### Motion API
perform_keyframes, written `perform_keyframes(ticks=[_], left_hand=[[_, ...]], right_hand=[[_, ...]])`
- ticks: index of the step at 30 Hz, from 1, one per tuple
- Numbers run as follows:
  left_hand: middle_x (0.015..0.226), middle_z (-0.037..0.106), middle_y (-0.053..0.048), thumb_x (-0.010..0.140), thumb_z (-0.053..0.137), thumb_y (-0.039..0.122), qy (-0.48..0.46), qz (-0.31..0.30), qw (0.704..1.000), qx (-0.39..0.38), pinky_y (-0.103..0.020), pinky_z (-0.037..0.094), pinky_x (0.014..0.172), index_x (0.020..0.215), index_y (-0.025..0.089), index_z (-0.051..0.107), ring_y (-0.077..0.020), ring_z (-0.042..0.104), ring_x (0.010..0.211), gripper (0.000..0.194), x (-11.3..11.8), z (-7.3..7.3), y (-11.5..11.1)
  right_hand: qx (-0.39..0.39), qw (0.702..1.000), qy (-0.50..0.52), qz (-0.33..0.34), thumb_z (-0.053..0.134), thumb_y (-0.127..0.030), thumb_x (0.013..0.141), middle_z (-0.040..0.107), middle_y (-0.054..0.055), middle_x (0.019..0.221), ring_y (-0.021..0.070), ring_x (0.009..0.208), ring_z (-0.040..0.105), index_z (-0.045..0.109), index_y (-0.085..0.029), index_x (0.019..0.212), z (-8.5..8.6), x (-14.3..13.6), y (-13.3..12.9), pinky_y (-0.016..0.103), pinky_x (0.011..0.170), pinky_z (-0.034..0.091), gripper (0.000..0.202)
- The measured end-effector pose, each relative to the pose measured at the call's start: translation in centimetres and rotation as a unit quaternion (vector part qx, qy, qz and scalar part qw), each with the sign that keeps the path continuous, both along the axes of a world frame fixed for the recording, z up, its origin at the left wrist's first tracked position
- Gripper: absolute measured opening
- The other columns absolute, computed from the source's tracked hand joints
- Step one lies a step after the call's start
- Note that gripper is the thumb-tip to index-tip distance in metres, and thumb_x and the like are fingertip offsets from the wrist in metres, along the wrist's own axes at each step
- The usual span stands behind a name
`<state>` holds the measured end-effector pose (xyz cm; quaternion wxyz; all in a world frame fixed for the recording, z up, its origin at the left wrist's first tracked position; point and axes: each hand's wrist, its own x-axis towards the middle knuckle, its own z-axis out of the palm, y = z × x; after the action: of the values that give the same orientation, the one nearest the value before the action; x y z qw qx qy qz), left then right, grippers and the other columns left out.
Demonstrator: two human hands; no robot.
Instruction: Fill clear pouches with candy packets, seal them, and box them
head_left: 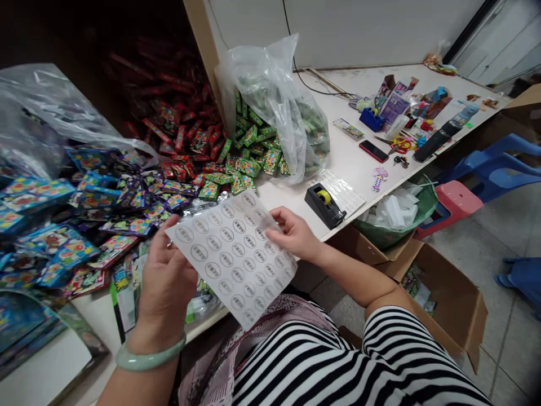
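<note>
A white sheet of round clear stickers [236,259], printed in rows of dark ovals, is tilted in front of me above the table's front edge. My left hand [169,268] grips its left corner, fingers mostly hidden behind the sheet. At the upper right edge my right hand [291,232] pinches the sheet between bent thumb and fingers. Beyond the sheet lie small green packets [249,166] and purple packets [135,192], with some clear plastic [198,207] just behind its upper corner.
A black tape dispenser [324,204] stands right of my hands. Blue packets [51,237], red packets [186,129] and a clear bag [296,124] crowd the back and left. A phone [373,150] and scissors [399,145] lie farther right. Cardboard boxes [460,282] are below.
</note>
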<state>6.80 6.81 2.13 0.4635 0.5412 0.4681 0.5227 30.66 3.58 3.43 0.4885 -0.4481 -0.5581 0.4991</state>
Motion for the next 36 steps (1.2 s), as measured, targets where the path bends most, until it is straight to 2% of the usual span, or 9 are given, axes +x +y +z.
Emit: perform_keyframes(ticks=[5, 10, 14, 17, 20, 23, 27, 32, 36], left_hand=[[0.085, 0.067, 0.002, 0.056, 0.085, 0.018, -0.084, 0.105, 0.987, -0.089, -0.017, 0.051, 0.059, 0.12, 0.032, 0.067, -0.0096, 0.062, 0.068, 0.068, -2.1, 0.3, -1.5], [0.08, 0.069, -0.003, 0.067, 0.082, 0.041, -0.175, 0.098, 0.968, -0.153, -0.021, 0.051, 0.059, 0.104, 0.024, 0.073, -0.0124, 0.062, 0.069, 0.042, -1.5, -0.7, -2.0], [0.081, 0.068, 0.001, 0.059, 0.086, 0.021, -0.087, 0.127, 0.986, -0.063, -0.019, 0.049, 0.067, 0.107, 0.026, 0.072, -0.0099, 0.061, 0.074, 0.05, -1.1, -1.5, -2.1], [0.081, 0.068, 0.001, 0.065, 0.082, 0.022, -0.018, 0.141, 0.989, -0.026, -0.021, 0.048, 0.07, 0.093, 0.023, 0.075, -0.0104, 0.06, 0.074, 0.028, -1.9, -2.4, -2.2], [0.086, 0.071, -0.002, 0.07, 0.08, 0.028, 0.055, 0.119, 0.991, -0.035, -0.024, 0.049, 0.074, 0.081, 0.021, 0.076, -0.014, 0.062, 0.08, 0.014, -3.1, -3.2, -2.4], [0.079, 0.071, -0.001, 0.064, 0.084, 0.035, 0.086, 0.08, 0.988, -0.101, -0.023, 0.048, 0.064, 0.086, 0.021, 0.078, -0.0137, 0.061, 0.071, 0.027, -3.7, -3.5, -2.3], [0.065, 0.066, 0.002, 0.057, 0.086, 0.037, 0.06, 0.084, 0.984, -0.144, -0.02, 0.043, 0.052, 0.088, 0.02, 0.077, -0.01, 0.054, 0.056, 0.037, -3.3, -2.8, -1.8], [0.073, 0.069, -0.001, 0.057, 0.086, 0.034, -0.015, 0.039, 0.988, -0.147, -0.022, 0.049, 0.059, 0.085, 0.018, 0.074, -0.0114, 0.06, 0.063, 0.034, -3.4, -0.9, -1.1], [0.079, 0.071, -0.003, 0.062, 0.084, 0.033, 0.03, 0.025, 0.991, -0.128, -0.024, 0.049, 0.062, 0.089, 0.019, 0.077, -0.0124, 0.06, 0.068, 0.031, -3.9, -0.5, -1.5]], right_hand=[[-0.055, 0.997, 0.012, 0.048, 0.069, -0.029, 0.077, 0.063, 0.001, 0.102, 0.0147, 0.085, 0.063, 0.051, -0.024, 0.107, -4.0, -3.1, 0.4, 0.027, 0.074, 0.054, 0.036], [-0.017, 0.998, -0.063, 0.026, 0.063, -0.025, 0.081, 0.062, 0.001, 0.107, 0.0162, 0.091, 0.061, 0.053, -0.025, 0.109, -4.0, -3.5, 1.4, 0.029, 0.081, 0.052, 0.03], [-0.016, 0.997, -0.064, 0.045, 0.063, -0.028, 0.084, 0.062, 0.0, 0.102, 0.0154, 0.085, 0.061, 0.052, -0.025, 0.118, -4.4, -3.9, 1.2, 0.03, 0.079, 0.052, 0.036], [0.008, 0.997, -0.07, 0.026, 0.059, -0.033, 0.088, 0.06, -0.001, 0.095, 0.0144, 0.078, 0.058, 0.054, -0.027, 0.117, -4.8, -4.1, 1.0, 0.031, 0.079, 0.051, 0.029], [0.029, 0.992, -0.123, 0.029, 0.058, -0.032, 0.089, 0.063, -0.001, 0.094, 0.0145, 0.079, 0.059, 0.06, -0.027, 0.11, -4.7, -4.2, 1.4, 0.033, 0.081, 0.05, 0.021], [0.036, 0.988, -0.148, 0.031, 0.059, -0.03, 0.089, 0.067, 0.001, 0.096, 0.0147, 0.084, 0.06, 0.065, -0.024, 0.1, -4.5, -3.9, 2.3, 0.033, 0.083, 0.049, 0.014], [0.006, 0.994, -0.09, 0.054, 0.062, -0.029, 0.085, 0.07, 0.001, 0.098, 0.0128, 0.082, 0.061, 0.068, -0.022, 0.097, -3.9, -2.9, 3.6, 0.03, 0.08, 0.05, 0.015], [-0.054, 0.995, -0.044, 0.072, 0.071, -0.035, 0.076, 0.072, 0.002, 0.082, 0.0119, 0.068, 0.059, 0.073, -0.018, 0.09, -3.0, -2.2, 3.9, 0.028, 0.065, 0.05, 0.022], [-0.039, 0.996, -0.064, 0.046, 0.074, -0.036, 0.074, 0.074, 0.003, 0.082, 0.0143, 0.069, 0.062, 0.077, -0.019, 0.092, -3.3, -2.3, 3.1, 0.03, 0.065, 0.051, 0.025]])
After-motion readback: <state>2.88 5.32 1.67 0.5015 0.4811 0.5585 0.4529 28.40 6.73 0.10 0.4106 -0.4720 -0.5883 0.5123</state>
